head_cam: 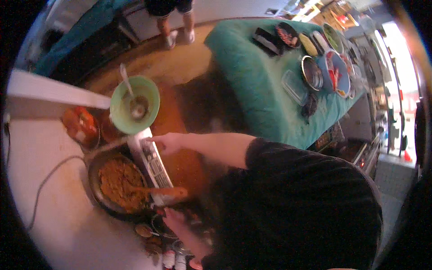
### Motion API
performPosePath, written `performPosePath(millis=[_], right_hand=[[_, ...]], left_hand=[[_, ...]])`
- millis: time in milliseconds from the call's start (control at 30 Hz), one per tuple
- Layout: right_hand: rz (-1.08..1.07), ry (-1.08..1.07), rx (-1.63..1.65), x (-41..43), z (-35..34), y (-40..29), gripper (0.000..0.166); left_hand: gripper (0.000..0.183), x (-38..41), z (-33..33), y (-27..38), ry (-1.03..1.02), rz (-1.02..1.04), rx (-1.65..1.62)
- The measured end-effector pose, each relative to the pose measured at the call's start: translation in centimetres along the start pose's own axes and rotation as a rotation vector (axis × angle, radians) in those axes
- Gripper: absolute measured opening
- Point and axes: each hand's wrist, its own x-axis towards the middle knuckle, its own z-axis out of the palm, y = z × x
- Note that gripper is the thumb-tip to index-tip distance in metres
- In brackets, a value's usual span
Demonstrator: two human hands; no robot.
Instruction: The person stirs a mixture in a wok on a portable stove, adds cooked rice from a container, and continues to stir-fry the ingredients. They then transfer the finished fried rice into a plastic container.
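A dark frying pan [92, 189] holding a brown, chunky cooked mixture [119, 184] sits on a portable stove [157, 165] with a pale front panel. A wooden spatula [168, 193] rests in the food, its broad end reaching over the pan's rim and the panel. My right hand [170, 141] reaches to the panel's far end, index fingertip touching near the control; whether it grips a knob is unclear. Below the spatula, my left hand [175, 217] appears closed around the pan's handle [159, 211], mostly hidden by the fingers.
A green bowl [135, 101] with a ladle stands beyond the stove. Beside it is a container of red food [82, 126]. A cord [44, 184] crosses the white counter [57, 202]. Small jars [173, 260] crowd my left side. Bowls [332, 72] fill a green-covered table [246, 77]. A person [175, 25] stands nearby.
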Motion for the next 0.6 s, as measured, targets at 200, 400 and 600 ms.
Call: performPosePath(millis=[200,400,600], right_hand=[[0.527,0.892,0.562,-15.0,-21.1,9.8,0.024],[0.73,1.368,1.308,-27.0,-37.0,26.6,0.04],[0.841,1.487,1.165,-27.1,-40.8,35.2,0.03]], left_hand=[[0.02,-3.0,-3.2,-0.2,0.04,0.102,0.297],[0.047,-7.5,2.8,5.2,-0.455,0.012,0.13],[0.048,-9.5,14.3,11.2,-0.812,-0.133,0.229]])
